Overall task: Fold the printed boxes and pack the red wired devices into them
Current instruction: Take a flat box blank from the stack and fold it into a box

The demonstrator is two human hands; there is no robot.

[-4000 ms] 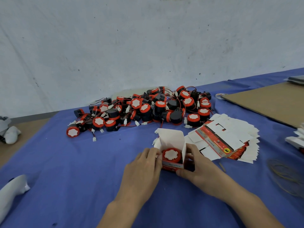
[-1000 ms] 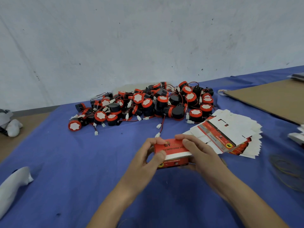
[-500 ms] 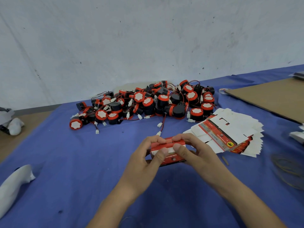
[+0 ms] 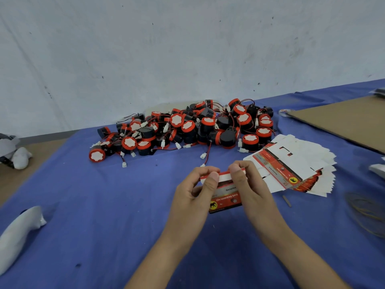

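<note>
1. Cloth (image 4: 104,205), blue, covers the table as it did four seconds ago. The brown cardboard sheet (image 4: 343,122) lies at the far right as before, so the workspace has not been rearranged.
2. The pile of red wired devices (image 4: 187,128) sits at the back of the cloth and looks no smaller than a second ago. Many units are still unpacked.
3. The stack of flat printed boxes (image 4: 291,167) lies fanned just right of the hands, untouched since the earlier views.
4. The box (image 4: 226,197) is what has changed. Four seconds ago it stood open on the cloth with a device showing inside and its lid flap raised. Now it is closed, lifted clear of the cloth and tipped so that its printed red face looks toward the camera. The device is out of sight, presumably shut inside.
5. The left hand (image 4: 193,192) and the right hand (image 4: 250,190) both grip the box, fingers curled behind it and thumbs pressing the white strip along its top edge.
6. By my reading, the lid tuck is being finished. This unit is nearly packed and can be set aside for the next flat box.
</note>
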